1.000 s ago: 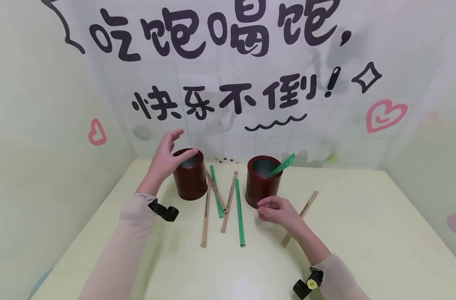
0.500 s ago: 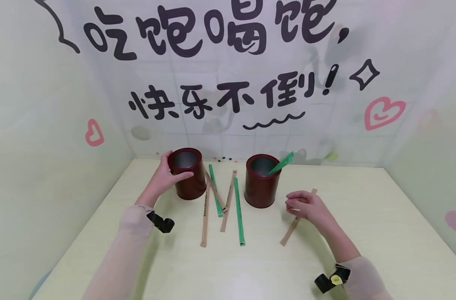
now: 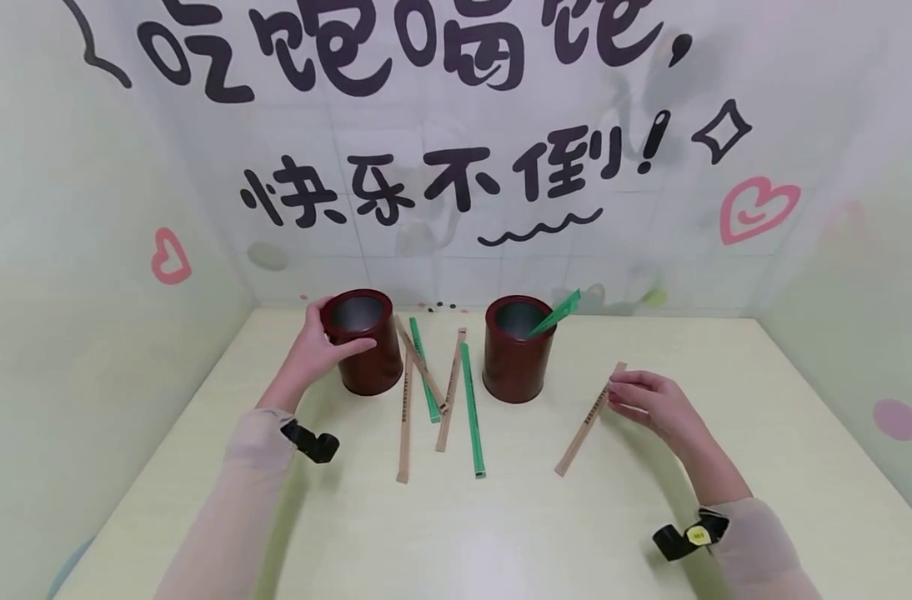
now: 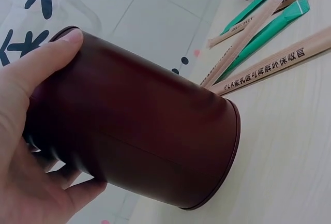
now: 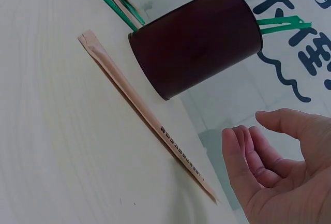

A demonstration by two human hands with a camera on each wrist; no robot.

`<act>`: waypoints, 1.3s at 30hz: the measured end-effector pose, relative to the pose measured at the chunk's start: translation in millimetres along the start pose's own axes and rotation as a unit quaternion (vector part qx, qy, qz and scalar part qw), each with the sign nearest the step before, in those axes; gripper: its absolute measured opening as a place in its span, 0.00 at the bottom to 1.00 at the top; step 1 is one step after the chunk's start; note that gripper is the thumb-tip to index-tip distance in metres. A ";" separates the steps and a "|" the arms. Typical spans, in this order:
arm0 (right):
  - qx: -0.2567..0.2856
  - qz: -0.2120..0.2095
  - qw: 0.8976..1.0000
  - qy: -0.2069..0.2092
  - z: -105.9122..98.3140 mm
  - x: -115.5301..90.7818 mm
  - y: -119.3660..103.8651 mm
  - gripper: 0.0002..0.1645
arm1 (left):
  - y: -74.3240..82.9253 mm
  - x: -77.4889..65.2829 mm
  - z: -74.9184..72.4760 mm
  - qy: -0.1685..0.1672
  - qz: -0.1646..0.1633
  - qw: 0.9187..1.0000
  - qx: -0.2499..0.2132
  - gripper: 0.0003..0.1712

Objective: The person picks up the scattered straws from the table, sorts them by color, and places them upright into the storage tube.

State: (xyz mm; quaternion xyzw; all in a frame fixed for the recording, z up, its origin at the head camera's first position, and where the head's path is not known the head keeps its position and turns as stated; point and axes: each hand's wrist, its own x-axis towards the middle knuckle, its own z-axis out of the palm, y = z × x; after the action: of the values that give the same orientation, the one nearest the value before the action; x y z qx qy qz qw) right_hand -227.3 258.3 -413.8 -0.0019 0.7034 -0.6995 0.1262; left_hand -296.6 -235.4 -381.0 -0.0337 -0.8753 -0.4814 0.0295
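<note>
Near the back left, my left hand (image 3: 306, 357) grips a dark red cylindrical canister (image 3: 371, 365), thumb across its front near the rim and fingers around the far side. In the left wrist view the canister (image 4: 134, 115) stands among paper-wrapped straws. My right hand (image 3: 664, 410) hovers by the upper end of a brown paper-wrapped straw (image 3: 585, 427) lying on the table. In the right wrist view the thumb and bent fingers (image 5: 248, 157) are apart with nothing between them, and the brown straw (image 5: 132, 92) lies beside them.
A second dark red canister (image 3: 514, 372) stands right of the middle, with green-wrapped straw ends (image 3: 557, 314) poking over its rim. Between the canisters lie several wrapped straws, among them a green one (image 3: 473, 417) and a brown one (image 3: 404, 425). A printed wall sheet (image 3: 418, 258) closes off the back.
My left hand has come down from above the left canister and taken hold of its side. My right hand has moved right, from the second canister to the lone brown straw. The head view has shifted slightly.
</note>
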 end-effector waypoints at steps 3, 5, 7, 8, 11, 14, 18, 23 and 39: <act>0.000 0.015 1.000 0.003 -4.6 0.3 1.3 0.23 | -1.9 -1.1 -1.5 -0.008 0.001 1.000 -0.002 0.59; 0.003 0.031 1.000 0.005 -7.1 0.4 3.7 0.22 | -3.5 -1.5 -1.9 -0.012 0.006 1.000 -0.004 0.59; 0.008 0.048 0.999 -0.002 -8.1 1.5 7.2 0.23 | -4.7 -2.1 -2.9 -0.011 0.010 1.000 -0.008 0.58; 0.012 0.057 0.998 -0.008 -8.4 2.5 9.4 0.23 | -5.1 -2.4 -3.7 -0.010 0.011 1.000 -0.010 0.58; 0.000 0.085 0.996 -0.027 -9.9 4.4 16.3 0.26 | -5.5 -3.1 -2.5 -0.015 0.014 1.000 -0.011 0.57; -0.025 0.106 0.994 -0.028 -9.9 9.5 20.3 0.28 | -5.1 -3.1 -1.0 -0.019 0.017 1.000 -0.009 0.57; -0.072 0.127 0.989 -0.008 -7.6 20.5 19.2 0.25 | -4.4 -2.5 -1.9 -0.018 0.019 1.000 -0.004 0.58; -0.138 0.154 0.978 0.015 -4.0 31.9 14.2 0.22 | -4.2 -4.0 -3.6 -0.019 0.019 1.000 0.007 0.58; -0.226 0.142 0.963 0.027 5.4 38.7 10.1 0.13 | -3.3 -6.1 -5.9 -0.024 0.019 0.999 0.008 0.58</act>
State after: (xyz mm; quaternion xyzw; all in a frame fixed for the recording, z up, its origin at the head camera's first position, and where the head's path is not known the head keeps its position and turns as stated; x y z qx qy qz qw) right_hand -262.1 246.2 -430.5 0.0884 0.8395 -0.4967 0.2016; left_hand -290.7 -242.3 -381.1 -0.0618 -0.8788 -0.4728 0.0179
